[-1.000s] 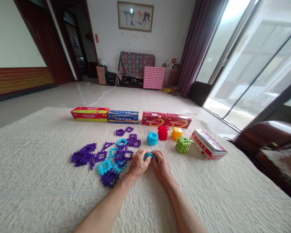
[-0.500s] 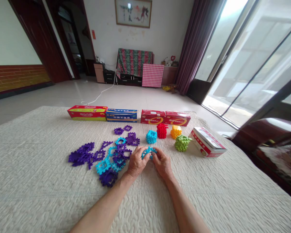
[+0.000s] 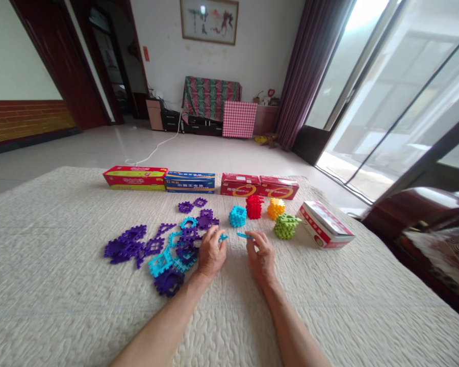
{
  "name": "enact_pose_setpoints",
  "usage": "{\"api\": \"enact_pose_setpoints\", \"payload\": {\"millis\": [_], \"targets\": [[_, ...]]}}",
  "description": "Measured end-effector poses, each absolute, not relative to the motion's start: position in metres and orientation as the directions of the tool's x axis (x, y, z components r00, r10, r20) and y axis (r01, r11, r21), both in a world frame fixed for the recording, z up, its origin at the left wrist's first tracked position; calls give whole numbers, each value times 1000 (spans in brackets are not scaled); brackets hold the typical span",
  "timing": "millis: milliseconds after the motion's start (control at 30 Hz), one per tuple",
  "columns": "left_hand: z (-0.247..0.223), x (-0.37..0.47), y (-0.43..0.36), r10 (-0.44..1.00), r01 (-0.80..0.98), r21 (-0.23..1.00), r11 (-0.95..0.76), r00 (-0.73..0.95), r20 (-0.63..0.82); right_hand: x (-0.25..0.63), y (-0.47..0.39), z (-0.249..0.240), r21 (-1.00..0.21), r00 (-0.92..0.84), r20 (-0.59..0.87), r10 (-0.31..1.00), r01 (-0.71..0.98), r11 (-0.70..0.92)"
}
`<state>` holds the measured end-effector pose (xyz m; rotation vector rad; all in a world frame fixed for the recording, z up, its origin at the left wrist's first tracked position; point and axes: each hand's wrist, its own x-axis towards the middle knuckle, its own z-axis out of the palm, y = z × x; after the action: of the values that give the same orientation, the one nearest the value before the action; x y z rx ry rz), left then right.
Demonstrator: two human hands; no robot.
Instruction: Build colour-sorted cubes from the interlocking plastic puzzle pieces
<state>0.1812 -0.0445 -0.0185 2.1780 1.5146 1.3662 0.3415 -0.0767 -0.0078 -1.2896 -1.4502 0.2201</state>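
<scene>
My left hand [image 3: 213,251] is closed on a light blue interlocking plastic tile [image 3: 223,237], mostly hidden by the fingers. Between the fingertips of my right hand [image 3: 260,254] is another light blue tile [image 3: 245,235], seen nearly edge-on. A gap separates the two tiles. Left of my left hand lie loose purple tiles [image 3: 126,243] and light blue tiles [image 3: 160,261], partly overlapping. Beyond my hands stand a light blue cube [image 3: 237,216], a red block stack [image 3: 254,207], a yellow one [image 3: 276,208] and a green one [image 3: 286,226].
A red and yellow box [image 3: 135,178], a blue box [image 3: 190,183] and two red boxes [image 3: 240,184] line the far side of the quilted cover [image 3: 229,316]. A white and red box [image 3: 326,225] sits at the right, near a dark wooden armrest [image 3: 409,209].
My hands have moved apart. The light blue piece held between both is now two separate tiles, one in each hand.
</scene>
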Motion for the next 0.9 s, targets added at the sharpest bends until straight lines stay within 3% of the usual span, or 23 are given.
{"api": "enact_pose_setpoints", "payload": {"millis": [67, 200, 467, 700, 800, 900], "targets": [[-19, 182, -45, 806, 666, 572, -479, 75, 587, 347, -78, -9, -677, 147, 585, 798, 630, 380], [-18, 183, -45, 802, 667, 567, -483, 78, 592, 354, -85, -8, -614, -80, 446, 891, 697, 370], [-20, 183, -43, 810, 667, 569, -481, 89, 580, 346, -96, 8, -521, -80, 364, 928, 808, 274], [-20, 183, -44, 812, 661, 574, -484, 94, 576, 360, -75, -1, -432, -230, 433, 872, 796, 424], [-21, 184, -44, 814, 662, 575, -481, 93, 574, 360, -72, -2, -421, -170, 471, 866, 819, 390], [-22, 184, -43, 812, 663, 571, -484, 98, 575, 348, -72, 4, -422, 50, 447, 893, 892, 161]]}}
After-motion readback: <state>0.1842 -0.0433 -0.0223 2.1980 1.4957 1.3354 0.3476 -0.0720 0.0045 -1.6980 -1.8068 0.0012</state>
